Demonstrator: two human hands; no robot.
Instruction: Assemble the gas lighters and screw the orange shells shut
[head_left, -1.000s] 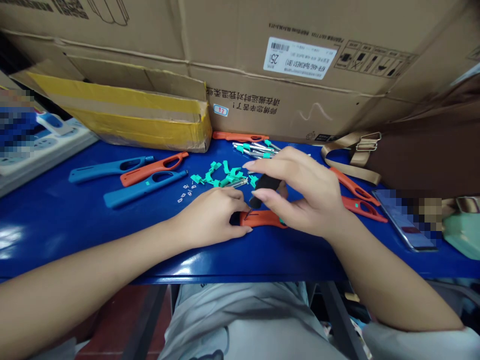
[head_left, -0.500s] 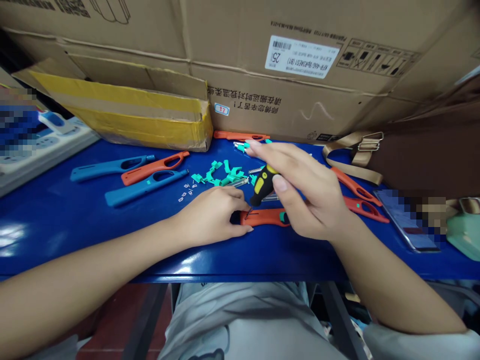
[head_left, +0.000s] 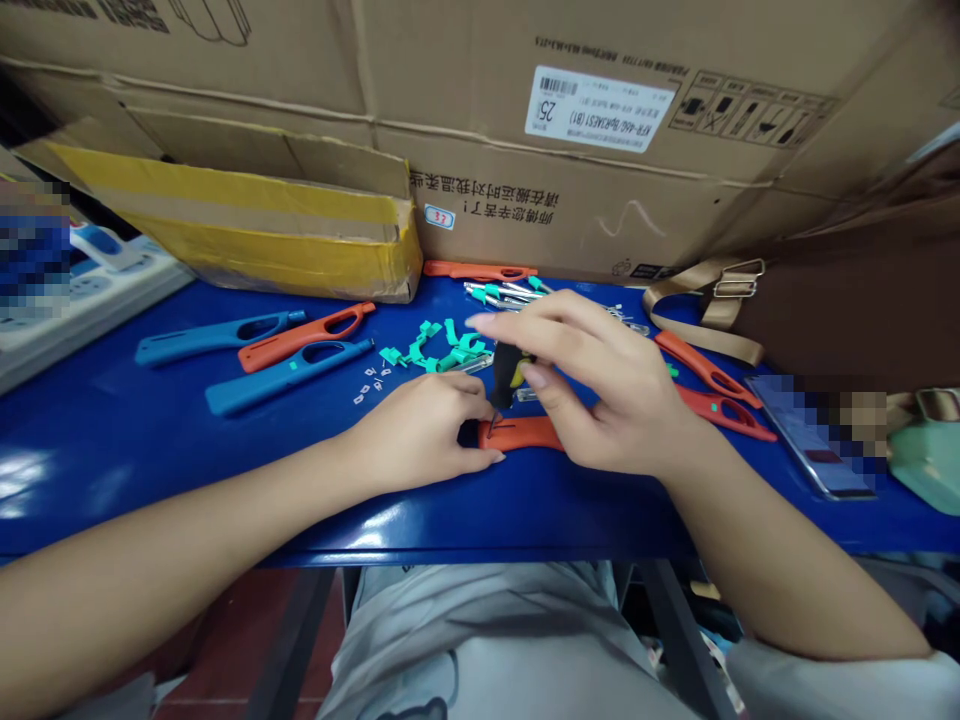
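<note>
To work this well, we should keep the orange casing point(head_left: 519, 433) flat at the desk's point(head_left: 420, 515) near middle and the screwdriver point(head_left: 507, 378) square to it, pressing evenly; our left hand point(head_left: 420, 432) is curled, fingers and thumb bracing the casing's left end, while our right hand point(head_left: 604, 385), half curled, holds the screwdriver's handle

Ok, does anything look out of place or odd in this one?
The large carton behind the table has its printing and white label upside down. Beyond the left hand, green pieces lie jumbled, though whether they spilled is unclear.
</note>
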